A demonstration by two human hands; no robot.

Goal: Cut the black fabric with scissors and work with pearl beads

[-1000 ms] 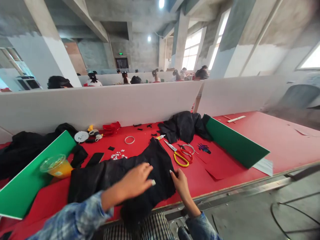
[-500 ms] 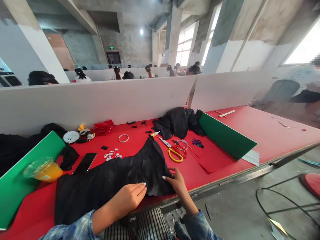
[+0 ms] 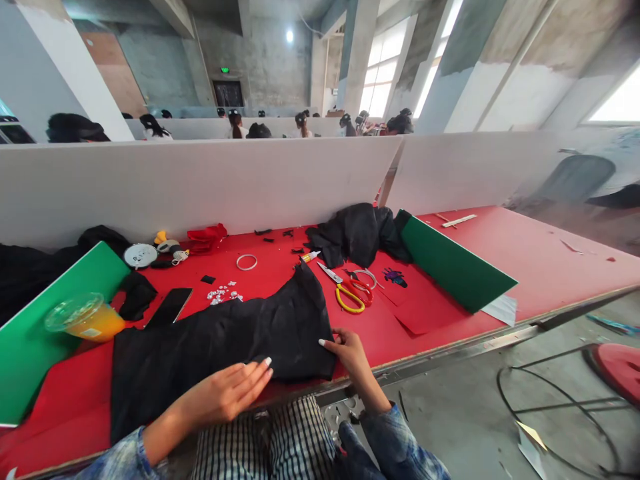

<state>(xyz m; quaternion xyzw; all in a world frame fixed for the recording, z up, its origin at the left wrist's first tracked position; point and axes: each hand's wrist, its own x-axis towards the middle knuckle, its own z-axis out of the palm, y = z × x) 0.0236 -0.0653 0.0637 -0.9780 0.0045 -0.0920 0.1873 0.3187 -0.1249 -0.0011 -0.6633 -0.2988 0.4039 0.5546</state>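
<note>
A wide piece of black cloth (image 3: 220, 347) lies along the front of the red-topped table, its narrow upper corner pointing toward the back. Resting at its lower edge is my left hand (image 3: 227, 390), palm down with the fingers stretched out. At the cloth's right edge, my right hand (image 3: 351, 350) has its thumb over the fabric and its fingers curled beside it, gripping the edge. Just beyond are scissors (image 3: 353, 297) with yellow and red handles, and a small glue tube (image 3: 310, 257). Small shiny pieces (image 3: 223, 293) and a phone (image 3: 169, 307) lie behind the cloth.
An orange drink in a plastic cup (image 3: 90, 319) tilts by the left green divider (image 3: 30, 360). Another green divider (image 3: 455, 270) stands right. Bunched black cloth (image 3: 353, 233), a white ring (image 3: 247, 262) and a tape roll (image 3: 141, 255) lie farther back. A stool (image 3: 617, 373) stands right.
My left hand has slid left along the cloth with its fingers straighter. My right thumb and fingers have drawn closer at the right edge, which now lies straighter. The view has tilted down slightly.
</note>
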